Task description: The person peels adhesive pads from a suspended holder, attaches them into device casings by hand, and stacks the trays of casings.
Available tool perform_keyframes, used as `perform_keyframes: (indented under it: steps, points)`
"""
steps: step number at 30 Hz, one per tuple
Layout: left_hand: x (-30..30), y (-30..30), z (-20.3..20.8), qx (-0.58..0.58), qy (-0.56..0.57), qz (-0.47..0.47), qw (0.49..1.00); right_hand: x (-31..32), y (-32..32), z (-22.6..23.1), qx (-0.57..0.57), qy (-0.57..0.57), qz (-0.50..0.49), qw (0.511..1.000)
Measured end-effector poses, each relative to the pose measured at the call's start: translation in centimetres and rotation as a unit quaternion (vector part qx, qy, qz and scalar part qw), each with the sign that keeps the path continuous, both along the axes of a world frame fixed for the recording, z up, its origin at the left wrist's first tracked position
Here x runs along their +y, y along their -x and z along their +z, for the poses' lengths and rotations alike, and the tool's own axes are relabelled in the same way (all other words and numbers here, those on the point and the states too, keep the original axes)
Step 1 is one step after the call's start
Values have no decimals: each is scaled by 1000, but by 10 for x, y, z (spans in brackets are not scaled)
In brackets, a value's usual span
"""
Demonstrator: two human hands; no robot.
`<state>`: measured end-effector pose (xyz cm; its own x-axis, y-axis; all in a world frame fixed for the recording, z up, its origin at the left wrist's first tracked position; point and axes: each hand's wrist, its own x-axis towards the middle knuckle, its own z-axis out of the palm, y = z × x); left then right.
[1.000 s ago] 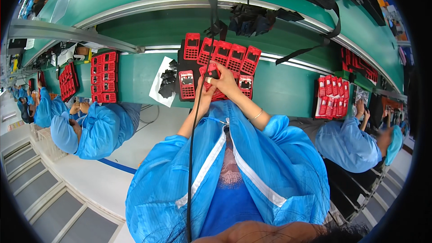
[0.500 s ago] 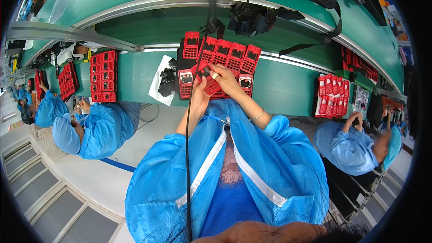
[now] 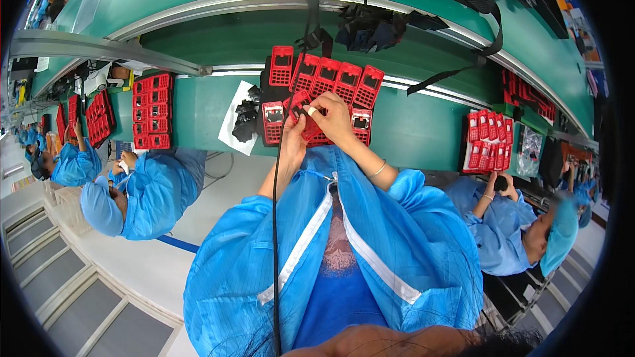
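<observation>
My left hand is closed on a red phone housing with a dark window, tilted above the near row. My right hand, with a ring and a bracelet, pinches at the window of that housing. A small dark piece shows at the fingertips, too hidden to name. Beneath both hands lies a black tray of red keypad phone housings. Its back row, with one housing in the middle, is fanned out. In the near row, a housing beside my left hand shows a light part in its window.
Black pieces lie on a white sheet left of the tray. Black sheets hang over the rail. A dark cable runs down before me. Co-workers sit left and right, near more red housings.
My right hand has curled slightly, its fingertips closer over the housing's window. The housing is still in my left hand. The co-worker at right has shifted position and raised both hands toward the bench.
</observation>
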<state>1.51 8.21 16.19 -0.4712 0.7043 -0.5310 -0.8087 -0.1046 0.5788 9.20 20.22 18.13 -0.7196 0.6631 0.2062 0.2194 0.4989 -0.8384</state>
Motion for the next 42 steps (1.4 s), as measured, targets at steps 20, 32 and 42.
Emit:
perform_keyframes:
  steps: [20,32,42]
  points:
    - [-45,31,-89,669,253,-117,689,158,-37,129,234,-225,-382,865]
    - [-98,72,-67,618,400,-99,670,109,-52,104,140,-74,-251,955]
    - [-97,75,-31,638,329,-121,686,-3,-5,-33,-57,213,113,969]
